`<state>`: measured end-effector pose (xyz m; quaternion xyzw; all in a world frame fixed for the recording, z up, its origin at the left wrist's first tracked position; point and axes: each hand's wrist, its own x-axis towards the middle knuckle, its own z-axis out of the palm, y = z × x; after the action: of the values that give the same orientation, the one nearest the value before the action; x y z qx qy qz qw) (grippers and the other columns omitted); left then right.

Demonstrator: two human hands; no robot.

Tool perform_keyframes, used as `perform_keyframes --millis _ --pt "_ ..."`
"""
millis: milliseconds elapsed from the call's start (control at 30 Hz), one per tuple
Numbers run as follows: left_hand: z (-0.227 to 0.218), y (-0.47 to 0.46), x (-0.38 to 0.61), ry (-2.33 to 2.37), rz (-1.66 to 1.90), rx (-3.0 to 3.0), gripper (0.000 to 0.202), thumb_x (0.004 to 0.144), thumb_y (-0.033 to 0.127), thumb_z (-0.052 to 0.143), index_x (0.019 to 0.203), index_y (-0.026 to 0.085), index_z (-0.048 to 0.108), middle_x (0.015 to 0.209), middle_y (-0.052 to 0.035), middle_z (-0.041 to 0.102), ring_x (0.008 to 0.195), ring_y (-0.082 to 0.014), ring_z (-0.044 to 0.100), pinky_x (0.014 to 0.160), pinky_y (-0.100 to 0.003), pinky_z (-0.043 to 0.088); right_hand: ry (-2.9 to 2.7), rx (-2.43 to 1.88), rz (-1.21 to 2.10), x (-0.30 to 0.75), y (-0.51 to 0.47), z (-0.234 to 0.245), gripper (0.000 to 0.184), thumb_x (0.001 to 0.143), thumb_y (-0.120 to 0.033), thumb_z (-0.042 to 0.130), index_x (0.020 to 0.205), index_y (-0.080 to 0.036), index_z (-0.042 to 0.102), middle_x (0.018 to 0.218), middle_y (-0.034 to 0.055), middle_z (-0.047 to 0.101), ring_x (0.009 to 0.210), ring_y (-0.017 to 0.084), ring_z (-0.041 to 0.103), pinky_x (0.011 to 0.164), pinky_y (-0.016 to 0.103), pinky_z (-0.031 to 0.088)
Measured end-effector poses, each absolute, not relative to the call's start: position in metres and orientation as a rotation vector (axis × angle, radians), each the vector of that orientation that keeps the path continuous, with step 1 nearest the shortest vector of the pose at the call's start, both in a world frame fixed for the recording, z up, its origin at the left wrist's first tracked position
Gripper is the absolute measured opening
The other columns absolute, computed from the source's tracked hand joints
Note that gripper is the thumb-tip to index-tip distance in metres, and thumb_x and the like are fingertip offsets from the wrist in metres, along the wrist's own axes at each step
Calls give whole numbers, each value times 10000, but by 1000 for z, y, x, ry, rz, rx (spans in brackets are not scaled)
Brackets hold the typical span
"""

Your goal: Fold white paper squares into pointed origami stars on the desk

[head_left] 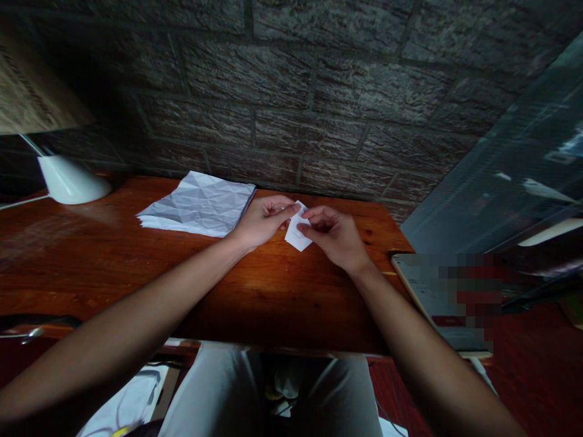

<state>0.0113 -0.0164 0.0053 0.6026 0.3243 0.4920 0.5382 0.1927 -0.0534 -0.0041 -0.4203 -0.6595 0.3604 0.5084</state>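
Note:
Between my two hands is a small white piece of folded paper, held just above the wooden table. My left hand pinches its upper left edge, the thumb lying on top and the other fingers partly hidden behind. From the other side my right hand grips the paper's right edge between thumb and forefinger. Faint marks show on the paper, too small to read. Just left of my left hand lies a stack of white paper sheets, the top one creased in a pattern of triangles.
A lamp with a white base stands at the left of the wooden table. Behind it rises a dark brick wall. A tablet-like device, partly blurred out, sits at the right edge, near a greyish translucent panel.

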Motion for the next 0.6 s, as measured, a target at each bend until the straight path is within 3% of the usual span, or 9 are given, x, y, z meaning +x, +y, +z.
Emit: perform_keyframes --millis 100,267,467,600 --pt "3 -16 12 767 1201 1479 332 724 466 869 773 157 757 693 6 673 592 -83 541 557 -218 432 -1614 -1023 790 192 -54 -5 200 789 -310 811 935 -228 701 728 -28 717 650 136 625 647 278 487" --pt "3 -15 9 714 1071 1456 353 693 437 899 844 143 773 795 -31 731 680 -124 646 614 -242 522 -1630 -1081 688 195 -53 -6 243 792 -284 802 1003 -226 695 703 -35 712 618 136 613 626 274 471" --pt "6 -14 4 736 1067 1407 346 625 357 955 815 137 769 834 -49 753 740 -144 679 680 -269 567 -1618 -1049 718 196 -51 -6 209 817 -345 805 972 -221 736 851 18 775 690 149 665 677 295 517" --pt "4 -11 6 707 1202 1198 359 620 296 965 777 155 675 797 -2 717 766 -143 696 778 -311 610 -1480 -1130 534 199 -49 -5 346 774 -439 857 1017 -225 734 989 51 766 735 153 658 690 305 544"
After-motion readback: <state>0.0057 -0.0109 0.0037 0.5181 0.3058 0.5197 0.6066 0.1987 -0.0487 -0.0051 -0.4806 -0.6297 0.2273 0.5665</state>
